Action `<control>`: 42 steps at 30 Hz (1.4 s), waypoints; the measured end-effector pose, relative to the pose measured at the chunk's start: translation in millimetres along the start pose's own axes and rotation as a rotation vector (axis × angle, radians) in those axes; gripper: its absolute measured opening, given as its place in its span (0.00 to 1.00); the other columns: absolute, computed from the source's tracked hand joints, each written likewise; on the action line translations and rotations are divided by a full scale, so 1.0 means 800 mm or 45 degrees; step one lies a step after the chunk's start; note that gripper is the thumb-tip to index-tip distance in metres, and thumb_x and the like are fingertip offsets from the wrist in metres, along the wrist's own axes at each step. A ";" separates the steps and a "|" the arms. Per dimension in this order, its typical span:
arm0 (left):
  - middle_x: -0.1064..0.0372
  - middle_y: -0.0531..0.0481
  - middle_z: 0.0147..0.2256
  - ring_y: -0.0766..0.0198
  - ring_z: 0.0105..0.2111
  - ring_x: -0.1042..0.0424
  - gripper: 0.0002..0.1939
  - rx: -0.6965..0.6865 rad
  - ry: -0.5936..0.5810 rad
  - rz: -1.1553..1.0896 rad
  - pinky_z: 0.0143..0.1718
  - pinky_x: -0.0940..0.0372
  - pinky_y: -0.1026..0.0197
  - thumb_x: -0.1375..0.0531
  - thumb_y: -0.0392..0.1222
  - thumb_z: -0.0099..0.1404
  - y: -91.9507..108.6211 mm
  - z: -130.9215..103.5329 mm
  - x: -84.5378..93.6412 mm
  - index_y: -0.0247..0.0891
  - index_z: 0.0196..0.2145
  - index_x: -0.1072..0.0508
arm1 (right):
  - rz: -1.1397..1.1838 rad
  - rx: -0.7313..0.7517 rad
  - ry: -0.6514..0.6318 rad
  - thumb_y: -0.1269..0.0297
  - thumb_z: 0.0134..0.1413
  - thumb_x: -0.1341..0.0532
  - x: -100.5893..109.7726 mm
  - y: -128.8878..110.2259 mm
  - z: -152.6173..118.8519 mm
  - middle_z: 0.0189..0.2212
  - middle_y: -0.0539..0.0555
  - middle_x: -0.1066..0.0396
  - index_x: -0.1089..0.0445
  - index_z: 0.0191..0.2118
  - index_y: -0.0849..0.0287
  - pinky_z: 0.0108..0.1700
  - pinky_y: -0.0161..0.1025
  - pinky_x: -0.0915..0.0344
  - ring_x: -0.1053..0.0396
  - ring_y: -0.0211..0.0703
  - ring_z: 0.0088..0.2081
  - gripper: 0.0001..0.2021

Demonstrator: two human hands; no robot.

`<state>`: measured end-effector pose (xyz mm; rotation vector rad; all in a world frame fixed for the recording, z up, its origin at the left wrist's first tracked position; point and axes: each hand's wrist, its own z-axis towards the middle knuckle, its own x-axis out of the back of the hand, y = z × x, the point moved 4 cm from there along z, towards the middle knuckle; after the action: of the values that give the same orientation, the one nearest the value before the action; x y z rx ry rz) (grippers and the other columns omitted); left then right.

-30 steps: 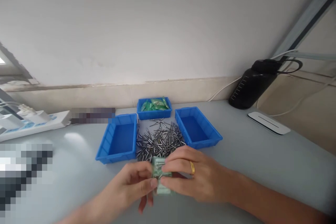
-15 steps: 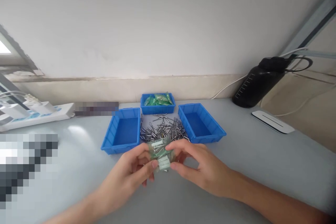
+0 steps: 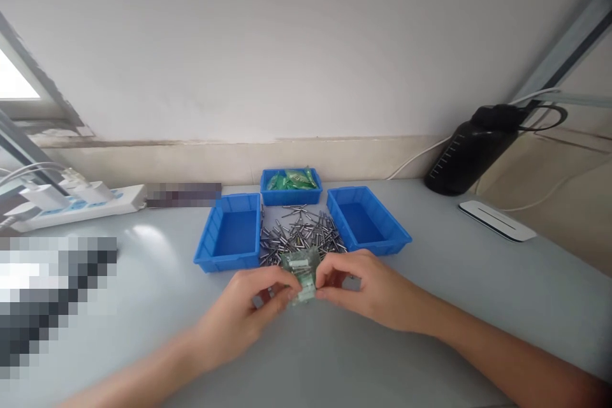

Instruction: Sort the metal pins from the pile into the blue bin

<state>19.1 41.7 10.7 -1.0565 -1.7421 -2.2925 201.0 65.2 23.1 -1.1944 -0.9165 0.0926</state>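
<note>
My left hand [image 3: 248, 309] and my right hand [image 3: 366, 287] both pinch a small clear-green plastic bag [image 3: 301, 274] just above the grey table [image 3: 430, 306]. The bag hangs right in front of a loose pile of small metal pins [image 3: 299, 236]. An empty blue tray [image 3: 229, 233] lies left of the pile and another empty blue tray [image 3: 366, 220] lies right of it. Behind the pile, a smaller blue tray [image 3: 268, 194] holds several green bags [image 3: 291, 180].
A white power strip [image 3: 71, 204] with chargers plugged in sits at the far left by the wall. A black bottle [image 3: 473, 150] leans at the back right, with a flat white device [image 3: 497, 221] in front of it. A pixelated patch covers the near left.
Both hands have carried the bag away from me toward the pin pile and turned it. The view has shifted slightly to the left.
</note>
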 end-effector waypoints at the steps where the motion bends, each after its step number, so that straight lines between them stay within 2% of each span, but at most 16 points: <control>1: 0.33 0.57 0.29 0.70 0.27 0.37 0.09 -0.004 0.001 0.003 0.28 0.40 0.69 0.48 0.38 0.69 0.000 0.000 0.000 0.42 0.35 0.28 | -0.011 -0.008 -0.018 0.60 0.58 0.39 0.001 -0.001 -0.001 0.29 0.45 0.30 0.32 0.32 0.55 0.33 0.30 0.39 0.33 0.35 0.32 0.06; 4: 0.34 0.58 0.28 0.70 0.27 0.36 0.07 0.009 -0.010 0.000 0.29 0.39 0.69 0.47 0.40 0.68 -0.001 -0.001 -0.001 0.44 0.41 0.30 | -0.087 -0.040 -0.095 0.61 0.57 0.39 0.005 -0.004 -0.005 0.30 0.44 0.29 0.31 0.33 0.54 0.37 0.31 0.39 0.32 0.36 0.34 0.05; 8: 0.34 0.59 0.27 0.69 0.25 0.35 0.13 0.048 -0.281 0.130 0.27 0.40 0.68 0.44 0.38 0.66 -0.003 -0.006 -0.013 0.47 0.48 0.33 | -0.170 -0.081 -0.399 0.62 0.55 0.38 0.001 -0.002 -0.012 0.31 0.45 0.26 0.27 0.35 0.53 0.40 0.33 0.39 0.30 0.38 0.36 0.04; 11: 0.33 0.58 0.28 0.69 0.25 0.34 0.15 -0.058 -0.392 0.311 0.27 0.41 0.67 0.43 0.34 0.64 0.001 -0.009 -0.019 0.46 0.47 0.32 | -0.241 -0.122 -0.536 0.58 0.54 0.38 0.000 0.000 -0.017 0.32 0.48 0.25 0.24 0.39 0.52 0.39 0.35 0.38 0.30 0.42 0.38 0.09; 14: 0.31 0.53 0.34 0.65 0.32 0.31 0.16 -0.221 -0.347 0.438 0.33 0.38 0.64 0.46 0.30 0.65 0.006 -0.007 -0.018 0.44 0.48 0.32 | -0.337 -0.122 -0.496 0.55 0.54 0.38 0.002 0.001 -0.019 0.37 0.50 0.25 0.24 0.44 0.50 0.44 0.39 0.38 0.32 0.47 0.43 0.13; 17: 0.31 0.50 0.36 0.62 0.35 0.31 0.13 -0.310 -0.317 0.530 0.35 0.37 0.62 0.49 0.29 0.67 0.007 -0.004 -0.017 0.41 0.45 0.31 | -0.353 -0.096 -0.434 0.57 0.56 0.40 0.003 0.002 -0.019 0.43 0.50 0.26 0.26 0.48 0.48 0.49 0.43 0.39 0.33 0.49 0.47 0.14; 21: 0.31 0.50 0.36 0.62 0.35 0.31 0.12 -0.303 -0.290 0.578 0.35 0.36 0.62 0.50 0.29 0.68 0.004 -0.001 -0.015 0.39 0.40 0.30 | -0.368 -0.036 -0.363 0.62 0.60 0.43 0.002 0.003 -0.014 0.45 0.51 0.27 0.27 0.48 0.50 0.54 0.46 0.42 0.35 0.48 0.50 0.12; 33: 0.30 0.50 0.40 0.64 0.38 0.28 0.13 -0.280 -0.157 0.473 0.41 0.33 0.62 0.51 0.30 0.69 -0.020 0.011 -0.005 0.40 0.43 0.30 | -0.442 -0.018 -0.284 0.64 0.59 0.44 -0.002 0.007 -0.009 0.54 0.53 0.33 0.31 0.53 0.51 0.58 0.48 0.43 0.40 0.49 0.57 0.16; 37: 0.29 0.50 0.39 0.64 0.38 0.28 0.13 -0.338 -0.076 0.480 0.41 0.33 0.63 0.50 0.32 0.69 -0.013 0.008 0.000 0.40 0.44 0.28 | -0.449 0.039 -0.258 0.67 0.58 0.43 -0.002 0.010 -0.007 0.56 0.53 0.35 0.34 0.57 0.50 0.59 0.48 0.44 0.41 0.49 0.58 0.21; 42: 0.30 0.49 0.37 0.64 0.36 0.29 0.14 -0.442 0.046 0.531 0.40 0.33 0.64 0.50 0.32 0.69 0.001 0.000 0.011 0.41 0.45 0.28 | -0.562 0.109 -0.227 0.65 0.60 0.43 -0.004 0.013 -0.008 0.57 0.55 0.36 0.33 0.55 0.53 0.58 0.47 0.43 0.41 0.49 0.58 0.18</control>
<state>12.7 44.1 16.4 -1.2751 -1.0027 -2.3543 207.3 63.4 12.2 -0.8916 -1.3019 -0.1178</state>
